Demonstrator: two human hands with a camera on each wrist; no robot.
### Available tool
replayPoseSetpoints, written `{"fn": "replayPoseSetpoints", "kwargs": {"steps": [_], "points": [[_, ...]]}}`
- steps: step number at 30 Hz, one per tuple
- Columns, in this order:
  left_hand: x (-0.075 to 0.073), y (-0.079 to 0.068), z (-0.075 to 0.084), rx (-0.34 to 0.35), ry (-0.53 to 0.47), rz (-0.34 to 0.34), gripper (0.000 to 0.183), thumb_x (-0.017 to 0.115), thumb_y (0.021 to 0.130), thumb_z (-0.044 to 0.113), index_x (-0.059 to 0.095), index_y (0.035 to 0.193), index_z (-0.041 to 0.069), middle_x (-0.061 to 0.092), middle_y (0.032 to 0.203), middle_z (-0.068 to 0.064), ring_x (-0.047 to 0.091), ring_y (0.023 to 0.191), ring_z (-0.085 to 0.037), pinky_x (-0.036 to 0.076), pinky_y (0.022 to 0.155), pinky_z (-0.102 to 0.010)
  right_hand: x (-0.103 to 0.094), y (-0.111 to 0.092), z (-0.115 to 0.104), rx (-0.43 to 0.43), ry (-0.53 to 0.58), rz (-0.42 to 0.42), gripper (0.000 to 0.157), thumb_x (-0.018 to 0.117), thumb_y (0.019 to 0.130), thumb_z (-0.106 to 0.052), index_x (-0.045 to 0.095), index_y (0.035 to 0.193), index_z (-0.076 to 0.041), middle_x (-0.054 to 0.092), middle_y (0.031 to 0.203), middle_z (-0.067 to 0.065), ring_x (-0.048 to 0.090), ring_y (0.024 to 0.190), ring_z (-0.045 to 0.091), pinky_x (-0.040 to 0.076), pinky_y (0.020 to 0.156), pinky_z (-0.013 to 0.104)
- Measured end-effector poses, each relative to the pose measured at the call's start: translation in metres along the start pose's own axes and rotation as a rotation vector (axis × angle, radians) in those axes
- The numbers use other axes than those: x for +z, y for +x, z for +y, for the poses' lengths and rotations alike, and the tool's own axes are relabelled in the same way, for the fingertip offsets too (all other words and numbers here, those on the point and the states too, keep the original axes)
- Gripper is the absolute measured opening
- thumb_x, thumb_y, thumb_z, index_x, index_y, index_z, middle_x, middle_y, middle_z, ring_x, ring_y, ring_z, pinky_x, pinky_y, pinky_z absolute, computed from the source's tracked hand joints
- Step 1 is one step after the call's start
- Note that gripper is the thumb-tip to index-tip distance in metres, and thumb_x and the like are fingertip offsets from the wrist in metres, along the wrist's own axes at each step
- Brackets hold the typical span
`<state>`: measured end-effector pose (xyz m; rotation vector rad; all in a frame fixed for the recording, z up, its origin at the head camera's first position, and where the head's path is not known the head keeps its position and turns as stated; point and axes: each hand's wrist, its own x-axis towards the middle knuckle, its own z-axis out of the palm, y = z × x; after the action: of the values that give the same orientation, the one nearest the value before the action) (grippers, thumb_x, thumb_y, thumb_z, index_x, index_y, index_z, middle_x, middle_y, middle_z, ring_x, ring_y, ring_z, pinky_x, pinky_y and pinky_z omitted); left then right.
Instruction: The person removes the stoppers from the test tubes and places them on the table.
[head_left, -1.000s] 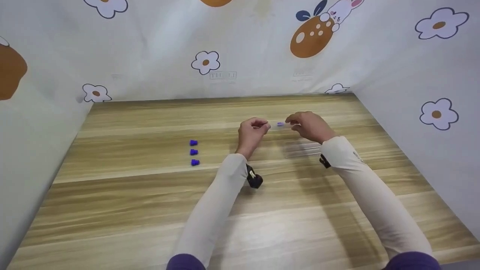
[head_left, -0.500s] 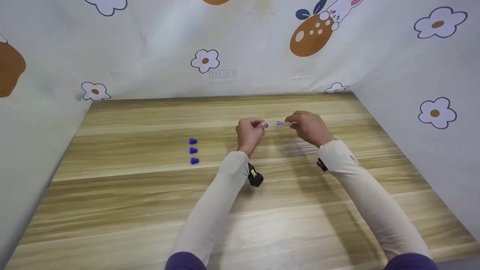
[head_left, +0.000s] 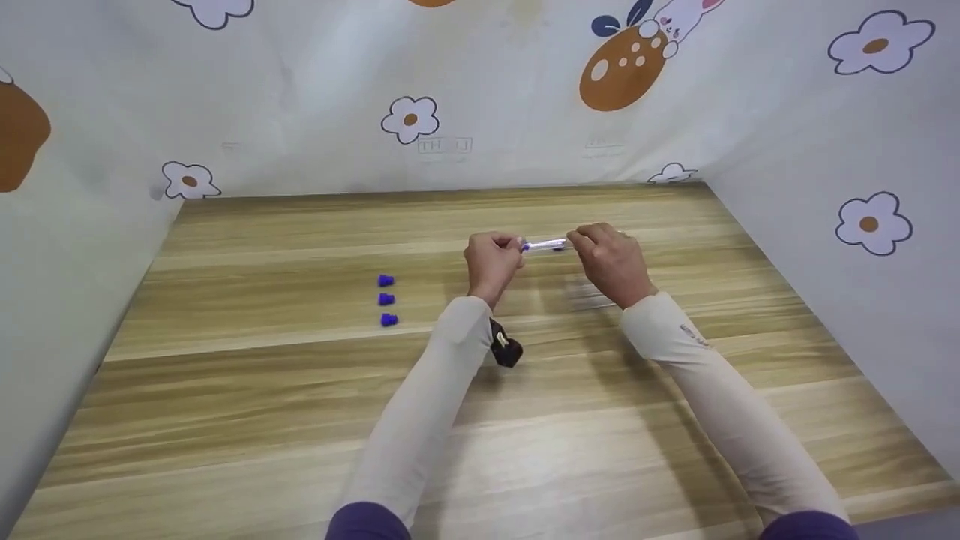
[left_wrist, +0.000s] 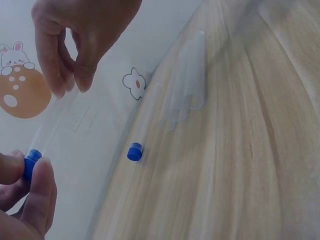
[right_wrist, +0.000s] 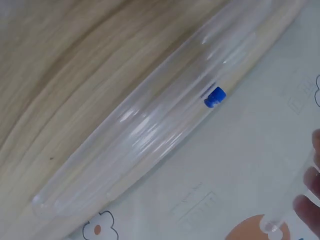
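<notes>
Head view: left hand [head_left: 493, 262] up over the counter [head_left: 300, 405], fingers pinching a blue cap [head_left: 524, 246] at one end of a clear tube [head_left: 546, 244]. Tube spans the gap between the two hands, nearly level; right hand [head_left: 615, 259] has its fingers closed on the other end. Capped tube [head_left: 557, 248] shows mostly as a blue spot just below the held tube, between both sets of fingers. Loose tubes [head_left: 589, 292] lie together on the counter, nearer the person than the right fingers, partly behind that hand. Three spare caps [head_left: 386, 299], blue, in a row well left of the left fingers. Left wrist view: left thumb and fingers clamped round the cap, right fingertips pinching the tube at its far end; how deep the cap sits, can't tell. Capped tube rests on the counter to the right of the left fingers, loose tubes beyond it. Right wrist view: right fingers cut off at frame edge, tube beside them, grip can't be told from here; loose tubes and capped tube's blue end well left of them.
</notes>
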<state>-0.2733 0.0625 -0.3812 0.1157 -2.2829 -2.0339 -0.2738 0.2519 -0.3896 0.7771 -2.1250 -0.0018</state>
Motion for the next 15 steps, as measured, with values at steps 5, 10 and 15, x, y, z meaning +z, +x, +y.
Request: {"fn": "replayPoseSetpoints", "kwargs": {"steps": [5, 10, 15], "points": [[-0.0028, 0.0011, 0.0038, -0.058, -0.06, -0.018, 0.014, 0.064, 0.087, 0.006, 0.074, 0.091, -0.003, 0.073, 0.092, -0.017, 0.067, 0.064, -0.016, 0.052, 0.057, -0.019, 0.0045, -0.0019, -0.002, -0.058, -0.09, 0.147, 0.01, 0.068, 0.081, 0.002, 0.069, 0.09, 0.001, 0.069, 0.085, 0.013, 0.067, 0.076, 0.029, 0.057, 0.064, 0.038], [-0.0059, 0.0028, 0.0063, -0.143, -0.154, -0.041, 0.016, 0.064, 0.089, 0.007, 0.072, 0.095, -0.005, 0.072, 0.089, -0.014, 0.065, 0.059, -0.013, 0.054, 0.056, -0.019, 0.0061, -0.0016, -0.0047, -0.066, -0.134, 0.22, 0.007, 0.066, 0.083, -0.001, 0.069, 0.09, 0.0, 0.069, 0.084, 0.012, 0.065, 0.075, 0.029, 0.056, 0.065, 0.039], [-0.008, 0.0046, 0.0065, -0.212, -0.274, -0.072, 0.02, 0.062, 0.09, 0.006, 0.069, 0.095, -0.012, 0.065, 0.069, -0.009, 0.055, 0.048, -0.008, 0.049, 0.048, -0.018, 0.0065, -0.0007, -0.0085, -0.085, -0.144, 0.252, 0.006, 0.064, 0.083, 0.001, 0.069, 0.087, 0.0, 0.069, 0.082, 0.012, 0.065, 0.073, 0.029, 0.056, 0.062, 0.038]]}}
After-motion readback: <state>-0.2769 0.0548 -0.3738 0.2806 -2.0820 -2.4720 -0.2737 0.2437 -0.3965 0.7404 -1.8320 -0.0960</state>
